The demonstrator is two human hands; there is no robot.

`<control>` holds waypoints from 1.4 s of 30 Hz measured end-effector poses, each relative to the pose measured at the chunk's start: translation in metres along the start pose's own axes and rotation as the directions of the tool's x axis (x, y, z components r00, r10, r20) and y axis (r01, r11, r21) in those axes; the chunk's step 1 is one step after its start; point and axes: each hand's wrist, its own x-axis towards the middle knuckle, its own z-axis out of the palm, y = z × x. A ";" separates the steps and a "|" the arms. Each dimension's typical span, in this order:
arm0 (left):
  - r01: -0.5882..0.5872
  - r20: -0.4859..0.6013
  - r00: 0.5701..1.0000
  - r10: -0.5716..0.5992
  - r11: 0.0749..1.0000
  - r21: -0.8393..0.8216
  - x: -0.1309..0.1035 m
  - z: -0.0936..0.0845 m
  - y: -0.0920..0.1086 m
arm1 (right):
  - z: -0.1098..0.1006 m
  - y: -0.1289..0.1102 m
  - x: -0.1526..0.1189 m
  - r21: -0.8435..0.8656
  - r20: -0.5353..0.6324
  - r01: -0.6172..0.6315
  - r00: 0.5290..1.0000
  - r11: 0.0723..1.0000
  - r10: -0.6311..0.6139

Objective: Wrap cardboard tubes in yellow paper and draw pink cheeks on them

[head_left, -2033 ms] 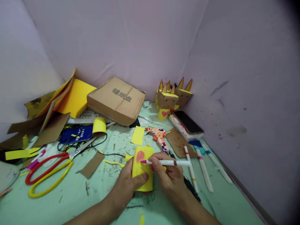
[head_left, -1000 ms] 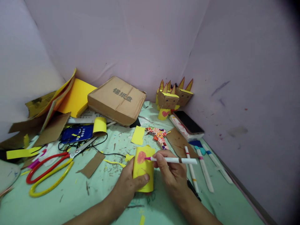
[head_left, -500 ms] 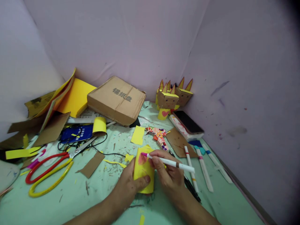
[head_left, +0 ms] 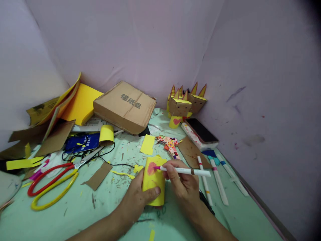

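Left hand [head_left: 136, 192] was closed around the lower left side of a yellow roll [head_left: 160, 182], thumb pressed across its front. Right hand [head_left: 184, 182] gripped a white marker [head_left: 187, 171] between thumb and fingers, the pink tip at a reddish patch [head_left: 151, 169] near the roll's upper end.

Handling, by judgement: roll looked like thin card or paper. Very light, springy, somewhat soft; likely to dent under a hard thumb, or to turn if held too loosely. Not slippery by look. Best hold: low on the sides, light pressure, clear of the coloured patch. Marker seemed light and stiff, best pinched close behind the tip.

Position: roll lay between the hands, tilted, over the green cloth [head_left: 82, 207]; whether its lower edge touched the cloth, could not tell. Yellow rectangle [head_left: 147, 144] lay just beyond it, scissors [head_left: 78, 165] well to the left, loose markers [head_left: 220, 184] right of the right hand.
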 end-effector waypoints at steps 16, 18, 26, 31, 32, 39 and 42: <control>0.009 -0.014 1.000 -0.009 1.000 0.017 -0.002 0.001 0.002 | -0.001 -0.001 0.000 0.008 0.022 0.000 1.000 1.000 -0.001; 0.006 -0.012 1.000 -0.006 1.000 0.015 -0.001 0.000 0.001 | -0.001 0.000 0.000 0.011 0.025 -0.010 1.000 1.000 0.010; -0.038 0.024 0.999 0.038 0.999 0.016 -0.001 0.000 -0.001 | 0.000 0.006 -0.001 0.041 -0.058 -0.052 0.997 0.998 0.054; -0.019 0.036 0.999 0.018 1.000 0.007 -0.001 0.000 0.000 | 0.000 0.006 -0.003 0.039 -0.061 -0.091 0.994 0.995 0.093; -0.016 0.029 0.999 0.016 1.000 0.011 -0.002 0.000 0.001 | 0.000 0.006 -0.003 0.040 -0.061 -0.092 0.994 0.995 0.095; -0.023 0.025 0.999 0.023 1.000 -0.002 0.000 0.000 0.000 | 0.000 0.007 -0.003 0.047 -0.072 -0.075 0.994 0.996 0.078; -0.027 0.024 0.999 0.027 1.000 0.000 0.000 0.000 0.000 | 0.001 0.006 -0.002 0.045 -0.085 -0.077 0.993 0.996 0.080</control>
